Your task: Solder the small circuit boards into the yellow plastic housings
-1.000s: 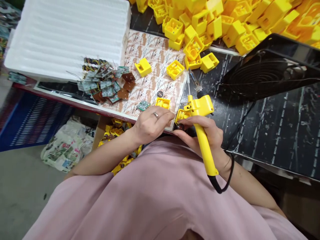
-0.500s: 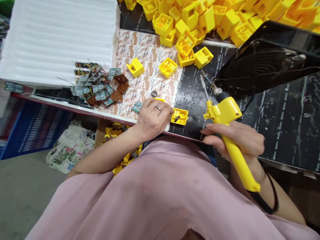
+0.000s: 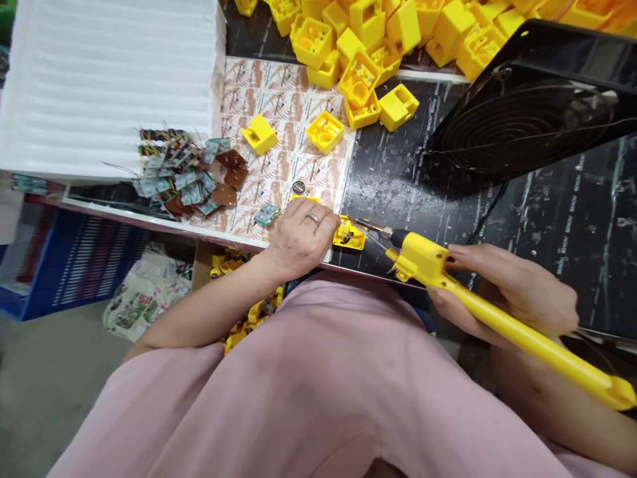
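My right hand (image 3: 517, 289) is wrapped round a yellow soldering gun (image 3: 423, 259), whose metal tip points left. The tip is at a small open yellow housing (image 3: 354, 241) with dark parts inside, near the table's front edge; whether it touches is too small to tell. My left hand (image 3: 304, 239), a ring on one finger, is closed in a pinch at the housing's left side. What its fingertips hold is hidden. Left of this hand lies a green circuit board (image 3: 267, 214) with wires. Just behind it are a small round black part (image 3: 298, 187) and a partly covered yellow piece (image 3: 304, 198).
A pile of yellow housings (image 3: 368, 73) fills the back of the table. A black fan (image 3: 527, 119) stands at right. Wired circuit boards (image 3: 189, 179) are heaped by a white foam block (image 3: 109, 86). A blue crate (image 3: 84, 259) sits below the table at left.
My right hand has brought the soldering gun down and left, and its tip has come to the yellow housing. My left hand stays pinched at the housing. The view has shifted slightly.
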The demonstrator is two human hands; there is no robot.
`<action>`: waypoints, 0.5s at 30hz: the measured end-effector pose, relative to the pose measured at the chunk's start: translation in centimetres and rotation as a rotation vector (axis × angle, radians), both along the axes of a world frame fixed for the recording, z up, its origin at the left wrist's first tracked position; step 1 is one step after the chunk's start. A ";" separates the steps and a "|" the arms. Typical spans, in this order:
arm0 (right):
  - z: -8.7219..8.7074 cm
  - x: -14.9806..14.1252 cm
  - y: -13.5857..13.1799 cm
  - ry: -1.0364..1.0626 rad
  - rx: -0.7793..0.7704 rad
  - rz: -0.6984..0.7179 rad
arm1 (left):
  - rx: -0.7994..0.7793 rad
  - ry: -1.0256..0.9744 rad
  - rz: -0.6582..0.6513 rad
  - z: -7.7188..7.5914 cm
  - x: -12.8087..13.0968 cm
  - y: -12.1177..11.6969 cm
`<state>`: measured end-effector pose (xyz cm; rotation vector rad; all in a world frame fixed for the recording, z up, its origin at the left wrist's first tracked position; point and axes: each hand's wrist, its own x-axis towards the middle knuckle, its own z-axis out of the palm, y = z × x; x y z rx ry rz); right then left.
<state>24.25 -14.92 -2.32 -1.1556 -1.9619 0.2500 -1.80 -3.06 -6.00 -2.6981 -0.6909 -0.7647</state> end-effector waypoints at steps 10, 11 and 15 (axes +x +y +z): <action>0.7 -0.3 2.0 -0.051 0.062 0.123 | -0.057 -0.009 -0.014 -0.5 -0.3 -0.1; 1.0 -0.4 2.0 -0.077 0.064 0.136 | -0.055 -0.010 -0.016 -0.6 -0.3 -0.1; 1.9 -0.2 1.7 -0.115 0.055 0.201 | -0.041 -0.005 -0.014 -0.5 -0.2 0.0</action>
